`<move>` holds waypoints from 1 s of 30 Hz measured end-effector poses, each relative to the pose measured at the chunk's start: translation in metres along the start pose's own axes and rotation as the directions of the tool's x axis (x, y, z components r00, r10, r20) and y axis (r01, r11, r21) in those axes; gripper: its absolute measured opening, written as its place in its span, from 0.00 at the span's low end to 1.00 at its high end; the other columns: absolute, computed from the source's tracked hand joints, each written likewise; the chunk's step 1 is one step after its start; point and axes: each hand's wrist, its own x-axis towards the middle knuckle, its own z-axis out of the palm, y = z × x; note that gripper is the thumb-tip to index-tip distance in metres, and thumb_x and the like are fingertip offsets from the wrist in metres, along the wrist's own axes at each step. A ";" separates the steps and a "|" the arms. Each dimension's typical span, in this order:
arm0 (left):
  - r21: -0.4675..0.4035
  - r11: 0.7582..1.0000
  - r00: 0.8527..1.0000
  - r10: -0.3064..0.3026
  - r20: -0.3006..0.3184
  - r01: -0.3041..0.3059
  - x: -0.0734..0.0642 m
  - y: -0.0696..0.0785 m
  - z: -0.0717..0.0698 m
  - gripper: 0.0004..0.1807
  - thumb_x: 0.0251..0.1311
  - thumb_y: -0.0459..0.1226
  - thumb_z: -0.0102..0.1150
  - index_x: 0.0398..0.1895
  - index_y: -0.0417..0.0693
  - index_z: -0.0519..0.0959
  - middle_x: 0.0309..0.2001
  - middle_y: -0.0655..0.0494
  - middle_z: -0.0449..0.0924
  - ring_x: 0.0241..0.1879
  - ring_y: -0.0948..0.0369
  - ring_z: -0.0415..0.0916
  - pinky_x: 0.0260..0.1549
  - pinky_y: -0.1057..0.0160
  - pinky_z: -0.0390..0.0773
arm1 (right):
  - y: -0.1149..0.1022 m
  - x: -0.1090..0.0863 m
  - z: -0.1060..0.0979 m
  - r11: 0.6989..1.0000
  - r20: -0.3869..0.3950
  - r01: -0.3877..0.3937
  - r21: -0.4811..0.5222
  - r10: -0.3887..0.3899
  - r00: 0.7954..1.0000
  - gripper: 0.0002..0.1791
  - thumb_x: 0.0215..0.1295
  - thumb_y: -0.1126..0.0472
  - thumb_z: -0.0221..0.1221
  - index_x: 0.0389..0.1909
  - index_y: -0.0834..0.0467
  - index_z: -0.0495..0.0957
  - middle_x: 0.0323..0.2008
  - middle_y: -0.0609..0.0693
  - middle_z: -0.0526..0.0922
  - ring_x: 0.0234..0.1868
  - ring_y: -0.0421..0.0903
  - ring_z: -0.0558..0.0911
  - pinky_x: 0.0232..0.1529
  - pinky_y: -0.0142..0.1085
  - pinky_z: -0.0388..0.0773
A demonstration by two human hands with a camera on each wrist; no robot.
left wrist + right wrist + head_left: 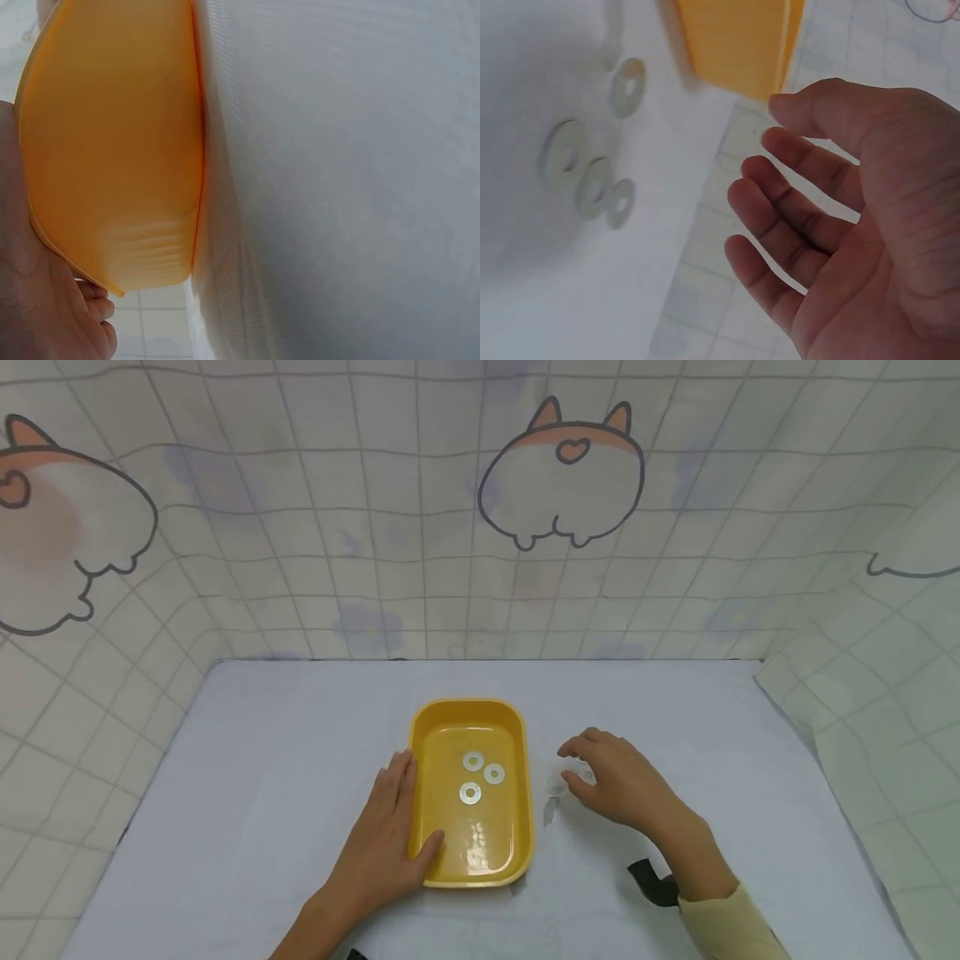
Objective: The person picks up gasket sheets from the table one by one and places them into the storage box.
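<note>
A yellow tray (435, 818) lies on the white cloth, with three pale flat washers (462, 793) inside. My left hand (378, 847) rests along its left rim, fingers straight, thumb lying over the edge. In the left wrist view, the palm (41, 300) is against the rim of the tray (112, 150). To the tray's right, my right hand (618, 777) hovers over the cloth with loosely bent fingers. Several washers (556, 161) lie on the cloth below it in the right wrist view. Its thumb and fingertips stand apart, nothing visible between them.
White cloth (300, 735) covers the table, and a grid-patterned curtain with cartoon animals (562, 485) hangs behind and at both sides. A black curved piece (654, 885) shows beside the right wrist.
</note>
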 end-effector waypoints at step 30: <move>-0.018 0.999 0.998 -0.039 0.043 0.039 -0.004 0.001 -0.003 0.54 0.66 0.53 0.62 0.84 0.31 0.49 0.86 0.40 0.46 0.87 0.46 0.47 0.84 0.70 0.25 | 0.018 -0.022 0.042 0.973 0.001 -0.175 -0.153 0.177 0.984 0.09 0.62 0.62 0.73 0.42 0.57 0.88 0.34 0.49 0.87 0.31 0.43 0.82 0.34 0.40 0.83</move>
